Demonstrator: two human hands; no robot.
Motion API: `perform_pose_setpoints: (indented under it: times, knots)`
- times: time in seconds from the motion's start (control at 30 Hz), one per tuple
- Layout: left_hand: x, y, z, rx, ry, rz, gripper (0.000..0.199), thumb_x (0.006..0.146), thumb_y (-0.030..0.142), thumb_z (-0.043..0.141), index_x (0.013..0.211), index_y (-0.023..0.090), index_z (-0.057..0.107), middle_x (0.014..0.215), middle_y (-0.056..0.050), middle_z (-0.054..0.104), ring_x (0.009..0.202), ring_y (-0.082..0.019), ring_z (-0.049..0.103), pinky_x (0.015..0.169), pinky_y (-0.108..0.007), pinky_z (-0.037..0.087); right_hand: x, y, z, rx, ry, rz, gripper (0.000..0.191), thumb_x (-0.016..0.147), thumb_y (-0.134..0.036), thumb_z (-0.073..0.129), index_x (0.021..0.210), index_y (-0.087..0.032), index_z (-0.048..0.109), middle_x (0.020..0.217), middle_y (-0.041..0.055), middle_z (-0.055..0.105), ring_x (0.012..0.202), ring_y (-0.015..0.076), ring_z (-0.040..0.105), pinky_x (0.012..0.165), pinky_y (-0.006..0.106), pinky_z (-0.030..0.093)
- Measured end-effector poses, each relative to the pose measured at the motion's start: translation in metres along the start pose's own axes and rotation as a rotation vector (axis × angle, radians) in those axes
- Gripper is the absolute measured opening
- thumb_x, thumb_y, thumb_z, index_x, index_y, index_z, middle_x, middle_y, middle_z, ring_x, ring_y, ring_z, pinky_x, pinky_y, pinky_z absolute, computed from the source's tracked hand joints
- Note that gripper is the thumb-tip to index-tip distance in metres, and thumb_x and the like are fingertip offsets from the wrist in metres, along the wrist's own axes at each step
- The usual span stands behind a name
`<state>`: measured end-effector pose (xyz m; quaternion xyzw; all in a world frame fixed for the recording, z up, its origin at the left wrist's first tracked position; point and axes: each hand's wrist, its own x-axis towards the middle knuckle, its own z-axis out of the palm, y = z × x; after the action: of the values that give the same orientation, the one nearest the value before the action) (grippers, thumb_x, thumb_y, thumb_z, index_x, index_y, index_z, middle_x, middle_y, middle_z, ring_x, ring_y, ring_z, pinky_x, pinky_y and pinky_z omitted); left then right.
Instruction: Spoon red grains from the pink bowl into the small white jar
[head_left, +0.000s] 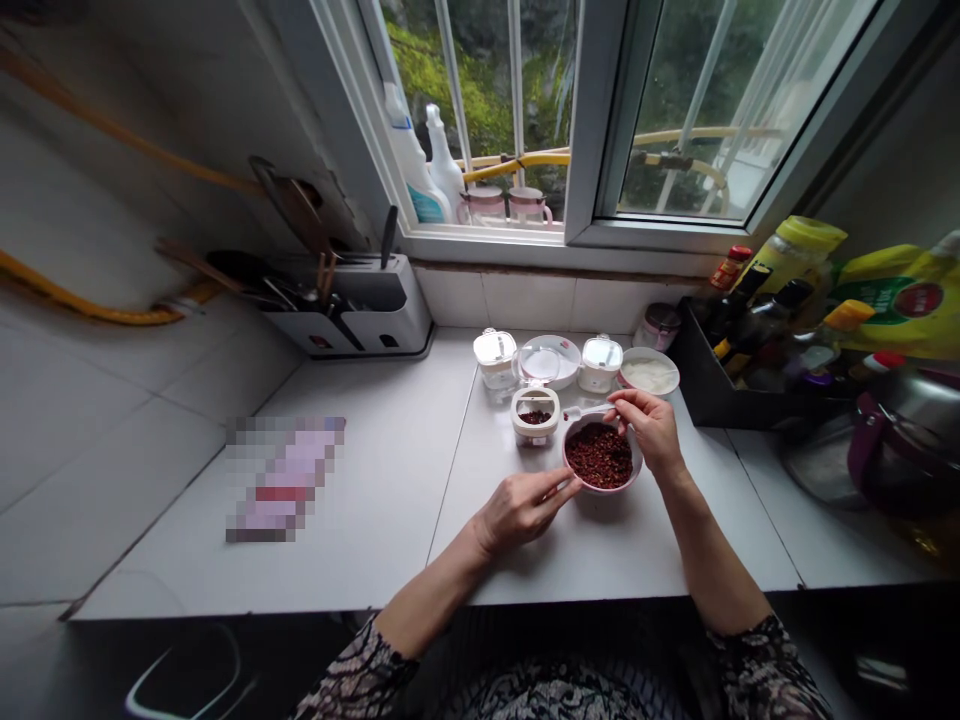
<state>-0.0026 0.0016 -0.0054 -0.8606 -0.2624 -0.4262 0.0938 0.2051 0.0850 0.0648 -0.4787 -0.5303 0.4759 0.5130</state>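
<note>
A bowl of dark red peppercorns [600, 457] stands on the white counter. My left hand [525, 507] touches the bowl's left rim, its fingers stretched out together. Above the bowl's right side, my right hand [646, 428] pinches the handle of a small clear spoon [589, 411], whose head points left toward an open jar [535, 416]. That jar has some of the same dark red pieces inside. Behind it are a lidded white jar [496, 360], a white plate [551, 361], another lidded jar [601, 363] and a bowl of white grains [649, 373].
A utensil holder [390, 310] stands at the back left, and a blurred-out pinkish packet [289, 485] lies on the left counter. On the right are a black bin of bottles [720, 395] and a metal pot [915, 440]. The window is behind.
</note>
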Motion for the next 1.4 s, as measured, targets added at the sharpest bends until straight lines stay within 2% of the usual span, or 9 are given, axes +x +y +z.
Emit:
perform_pose_setpoints:
  times: [0.23,0.37,0.47,0.53,0.67,0.77,0.9,1.13,1.4]
  knots:
    - [-0.001,-0.001,0.001,0.019,-0.002,0.016,0.037,0.095,0.005,0.043,0.128,0.014,0.058,0.108,-0.013,0.071,0.075,-0.014,0.070,0.063,-0.025,0.061,-0.019,0.010,0.031,-0.255,-0.014,-0.375,0.018,0.091,-0.031,0.055,0.097,-0.019,0.068,0.079,0.0047,0.075,0.058,0.0149,0.061,0.062,0.030,0.051]
    - [-0.003,-0.001,0.002,0.019,0.001,0.015,0.037,0.096,0.005,0.044,0.128,0.013,0.058,0.109,-0.013,0.072,0.077,-0.014,0.071,0.064,-0.025,0.061,-0.021,0.012,0.032,-0.567,-0.119,-0.786,0.021,0.094,-0.016,0.050,0.098,-0.020,0.069,0.085,0.0054,0.077,0.075,0.0186,0.070,0.082,0.037,0.047]
    - [-0.002,0.000,0.001,0.028,0.006,0.014,0.037,0.096,0.005,0.044,0.128,0.014,0.058,0.108,-0.013,0.072,0.077,-0.014,0.071,0.064,-0.025,0.061,-0.019,0.007,0.024,-0.623,-0.149,-0.927,0.024,0.093,-0.011,0.048,0.099,-0.020,0.068,0.085,0.0044,0.077,0.074,0.0177,0.070,0.083,0.037,0.045]
    - [-0.001,0.000,0.000,0.028,0.004,0.013,0.036,0.096,0.005,0.044,0.127,0.014,0.059,0.107,-0.013,0.072,0.077,-0.014,0.071,0.064,-0.025,0.061,-0.017,0.004,0.016,-0.591,-0.087,-0.885,0.021,0.093,-0.013,0.050,0.097,-0.020,0.069,0.080,0.0032,0.076,0.072,0.0180,0.068,0.081,0.036,0.046]
    - [0.000,0.001,-0.001,0.015,-0.004,0.002,0.034,0.095,0.005,0.043,0.124,0.013,0.060,0.106,-0.012,0.072,0.076,-0.014,0.071,0.062,-0.024,0.060,-0.011,0.003,-0.008,-0.552,0.030,-0.626,0.017,0.091,-0.020,0.052,0.091,-0.021,0.068,0.070,0.0024,0.071,0.071,0.0205,0.065,0.073,0.033,0.049]
    - [-0.001,0.001,0.000,0.010,-0.018,-0.005,0.037,0.095,0.005,0.043,0.127,0.014,0.059,0.107,-0.012,0.072,0.076,-0.013,0.071,0.064,-0.024,0.060,-0.006,0.007,-0.021,-0.668,-0.027,-0.533,0.018,0.087,-0.020,0.051,0.083,-0.021,0.069,0.068,0.0031,0.070,0.070,0.0211,0.063,0.072,0.033,0.048]
    - [-0.003,0.000,0.001,0.006,-0.022,-0.006,0.038,0.094,0.005,0.043,0.128,0.015,0.058,0.108,-0.012,0.071,0.078,-0.014,0.071,0.064,-0.024,0.060,-0.005,0.009,-0.019,-0.762,-0.129,-0.463,0.021,0.084,-0.020,0.049,0.076,-0.021,0.068,0.069,0.0033,0.070,0.070,0.0202,0.061,0.073,0.031,0.046]
    - [-0.003,0.000,0.000,0.006,-0.022,-0.001,0.037,0.094,0.004,0.043,0.126,0.014,0.059,0.107,-0.012,0.071,0.077,-0.014,0.071,0.064,-0.024,0.060,-0.009,0.006,-0.014,-0.562,-0.151,-0.297,0.019,0.083,-0.023,0.048,0.075,-0.022,0.065,0.056,-0.0005,0.061,0.058,0.0173,0.058,0.062,0.028,0.045]
    - [-0.003,0.000,0.000,0.012,-0.023,-0.003,0.036,0.095,0.004,0.043,0.125,0.014,0.060,0.106,-0.013,0.072,0.080,-0.014,0.072,0.066,-0.024,0.061,-0.005,0.006,-0.019,-0.679,-0.105,-0.365,0.021,0.081,-0.022,0.048,0.072,-0.022,0.066,0.058,0.0009,0.062,0.066,0.0197,0.059,0.070,0.031,0.044]
